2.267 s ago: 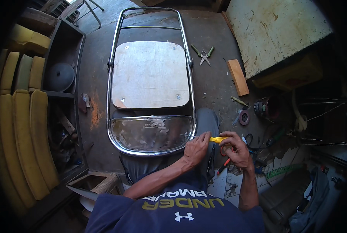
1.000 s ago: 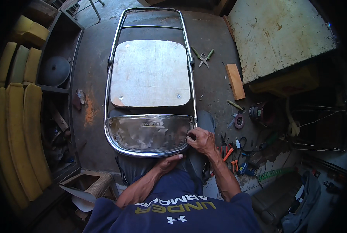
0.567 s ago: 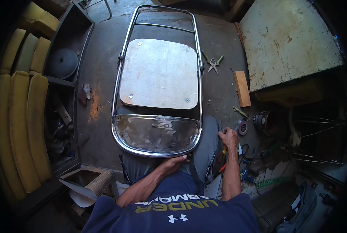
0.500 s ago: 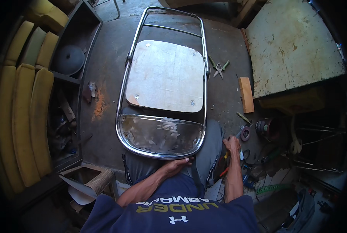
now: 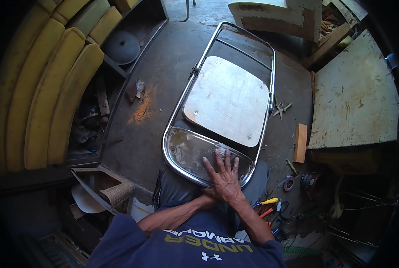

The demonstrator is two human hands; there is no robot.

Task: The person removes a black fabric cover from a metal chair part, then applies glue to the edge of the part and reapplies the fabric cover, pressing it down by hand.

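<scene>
A folding chair with a chrome tube frame (image 5: pixel 167 138) lies folded flat, its curved near end over my lap. Its pale seat board (image 5: pixel 228 100) is bare, with a metal fastener near each visible corner. Across the near end, the shiny metal backrest panel (image 5: pixel 188 149) has worn, patchy marks. My right hand (image 5: pixel 226 178) rests on this panel, palm down and fingers spread, holding nothing. Just below the frame's near edge is my left hand (image 5: pixel 206 199), partly behind the right wrist; its fingers are hidden.
Green-handled shears (image 5: pixel 280 110), a wood block (image 5: pixel 300 143) and a sanding disc (image 5: pixel 289 183) lie right of the chair. A yellow-handled tool (image 5: pixel 270 201) is by my right arm. Yellow cushions (image 5: pixel 76 94) stand left; orange powder (image 5: pixel 141 109) marks the floor. A worn board (image 5: pixel 356 96) stands right.
My right hand has moved from the floor by the sanding disc onto the backrest panel, fingers now spread. The view has turned, so the chair appears tilted and farther right.
</scene>
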